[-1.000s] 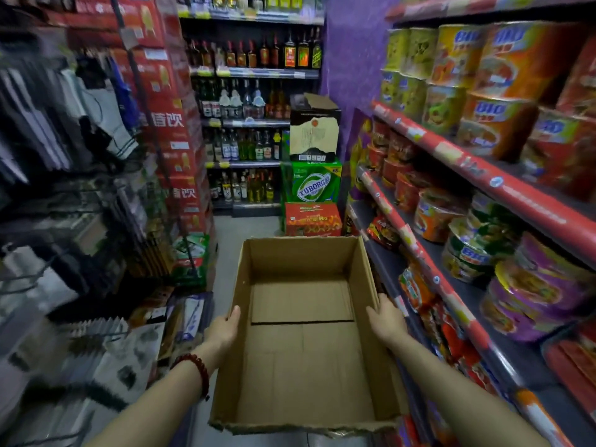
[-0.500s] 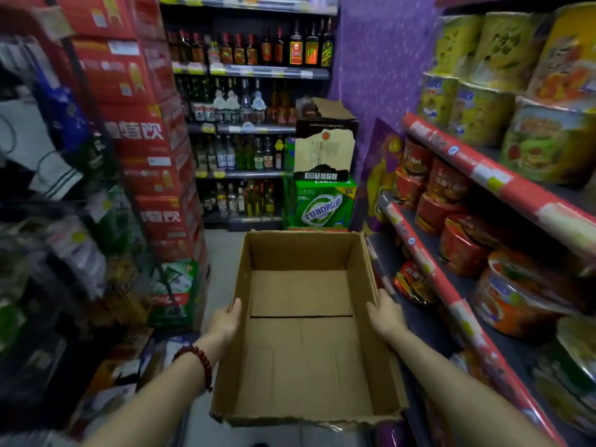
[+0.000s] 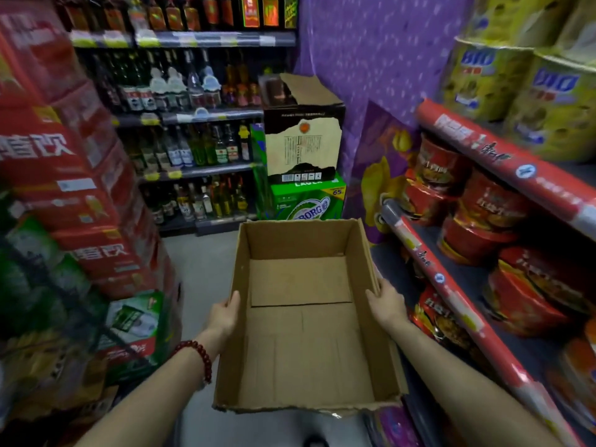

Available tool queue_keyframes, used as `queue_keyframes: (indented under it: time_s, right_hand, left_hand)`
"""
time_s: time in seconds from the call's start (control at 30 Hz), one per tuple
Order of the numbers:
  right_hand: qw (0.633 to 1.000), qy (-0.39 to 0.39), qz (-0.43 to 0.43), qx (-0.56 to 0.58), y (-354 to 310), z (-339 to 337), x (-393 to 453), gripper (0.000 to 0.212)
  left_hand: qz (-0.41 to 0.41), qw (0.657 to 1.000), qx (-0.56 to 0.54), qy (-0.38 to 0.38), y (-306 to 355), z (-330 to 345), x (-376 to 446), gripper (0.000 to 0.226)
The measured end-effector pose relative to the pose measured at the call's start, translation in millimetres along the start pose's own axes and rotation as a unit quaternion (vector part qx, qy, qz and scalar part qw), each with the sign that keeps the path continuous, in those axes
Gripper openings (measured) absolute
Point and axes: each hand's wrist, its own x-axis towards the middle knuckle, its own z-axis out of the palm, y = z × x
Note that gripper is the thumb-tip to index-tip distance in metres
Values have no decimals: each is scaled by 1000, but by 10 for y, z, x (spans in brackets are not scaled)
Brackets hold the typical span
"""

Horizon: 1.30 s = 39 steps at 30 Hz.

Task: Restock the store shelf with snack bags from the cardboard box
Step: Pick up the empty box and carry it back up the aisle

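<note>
Two hands hold an open cardboard box (image 3: 303, 317) by its side walls, carried in front of the person above the aisle floor (image 3: 200, 272). Left hand (image 3: 224, 317) grips the left wall from outside, thumb hooked over the top edge, other fingers hidden behind the wall. A red bead bracelet (image 3: 200, 358) sits on that wrist. Right hand (image 3: 387, 303) presses against the right wall, thumb at the rim, fingers wrapped on the outer face; how far they curl cannot be told. Box interior shows only bare cardboard bottom flaps; near edge is ragged.

Just right of the box, the store shelf (image 3: 458, 304) with red price strips runs away from the camera. Its lower levels carry red noodle bowls (image 3: 483, 204); snack bags (image 3: 445, 324) in red-orange wrap lie on the level nearest the right hand, partly blurred. Top level holds yellow tubs (image 3: 503, 75).

Left side: stacked red drink cases (image 3: 80, 188), green-and-white carton (image 3: 135, 321) at their foot.

Beyond the box's far wall: green beer case (image 3: 306, 201) with a dark torn-open carton (image 3: 303, 137) stacked on top. Far back, bottle shelves (image 3: 193, 124) across the aisle end, purple wall (image 3: 371, 59) to the right.
</note>
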Motion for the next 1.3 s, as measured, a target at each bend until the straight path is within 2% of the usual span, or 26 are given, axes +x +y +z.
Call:
queue_keyframes:
  time_s: [0.1,0.27,0.5,0.83,1.03,1.3]
  right_hand:
    - [1000,-8,14,-8,-119,45,462,48]
    - [999,-29,16,10,-330,131,1291,43]
    - [999,-37,27,24,-274,299,2136,32]
    - [997,-49,54,15,-74,790,2660,40]
    - [999,-29,31,1,-29,956,2925,32]
    - [999,-15,33,-10,-115,1016,3168,39]
  left_hand:
    - [-9,1000,-21,-21,162,107,363,64]
    - [-32,997,-66,-14,426,382,928,63]
    - [-49,997,-63,-9,584,896,1600,59]
    - [-48,999,-20,6,442,1218,2185,59]
    - [-27,999,8,40,447,1343,2423,58]
    - [-23,998,-17,58,533,1401,2639,58]
